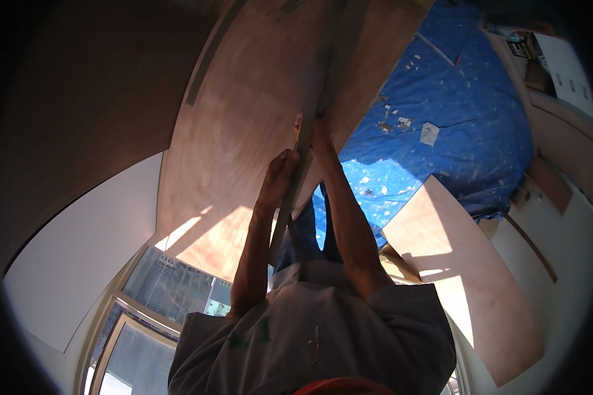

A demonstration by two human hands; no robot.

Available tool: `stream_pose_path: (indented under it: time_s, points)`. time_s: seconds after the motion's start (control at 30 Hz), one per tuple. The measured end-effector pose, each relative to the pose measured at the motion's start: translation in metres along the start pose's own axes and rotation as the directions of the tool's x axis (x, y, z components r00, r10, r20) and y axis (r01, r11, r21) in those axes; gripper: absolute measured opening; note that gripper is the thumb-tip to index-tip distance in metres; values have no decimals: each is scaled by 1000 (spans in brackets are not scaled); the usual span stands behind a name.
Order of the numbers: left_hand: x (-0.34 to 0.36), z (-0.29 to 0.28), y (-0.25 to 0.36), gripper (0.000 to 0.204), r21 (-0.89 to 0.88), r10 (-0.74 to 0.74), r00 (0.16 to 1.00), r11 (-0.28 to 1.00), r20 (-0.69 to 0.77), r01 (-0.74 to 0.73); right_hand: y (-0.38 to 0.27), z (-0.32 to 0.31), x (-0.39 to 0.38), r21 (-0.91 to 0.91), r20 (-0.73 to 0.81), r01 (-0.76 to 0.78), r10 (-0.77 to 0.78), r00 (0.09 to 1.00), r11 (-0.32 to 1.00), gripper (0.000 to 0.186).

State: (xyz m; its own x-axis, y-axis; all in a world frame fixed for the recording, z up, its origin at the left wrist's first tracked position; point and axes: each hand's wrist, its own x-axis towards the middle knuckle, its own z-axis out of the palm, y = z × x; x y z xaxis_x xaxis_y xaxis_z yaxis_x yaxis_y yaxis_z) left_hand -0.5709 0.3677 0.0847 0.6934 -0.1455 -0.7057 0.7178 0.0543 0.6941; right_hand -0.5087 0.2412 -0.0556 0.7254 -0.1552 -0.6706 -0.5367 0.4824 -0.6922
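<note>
A long, narrow dark strip (301,172) runs away from my body over a large wooden panel (237,99). My left hand (282,170) is closed at the strip's left side, thumb uppermost. A thin yellow stick-like piece (299,138) rises from its fingers; its exact kind is unclear. Slightly farther off, my right hand (320,128) is at the strip's right side in deep shadow. Fingertips show on the left side of the strip, level with that hand, so it appears to grip across it. The strip's far end blurs into shadow.
Blue sheeting (454,99) covers the floor at the right, scattered with scraps such as a pale piece (429,133). A loose plywood sheet (441,243) leans at the lower right. A white panel (92,243) and a framed window (138,349) are at the left.
</note>
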Motion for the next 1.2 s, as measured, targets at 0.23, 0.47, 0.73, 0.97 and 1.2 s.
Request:
stream_pose_path:
  time_s: [0.23,0.47,0.73,0.97,1.2]
  points:
    - [2,1,-2,29,-46,-34,999,998,-7,34,1,0,4,1,-4,-4,4,1000,1000,9]
    - [-1,1,-3,29,-94,-24,1000,995,9,25,3,-2,11,-4,-24,7,-7,1000,1000,10]
    - [-1,1,-1,29,-31,-44,999,999,-19,43,10,-2,19,-25,-54,26,-27,998,999,11]
    - [-3,-1,-5,29,-37,-15,1000,999,-1,14,27,-5,36,-40,-91,87,-91,992,995,12]
    - [-2,-3,-5,27,-70,-27,1000,997,-2,27,30,-7,41,-45,-113,84,-88,990,995,13]
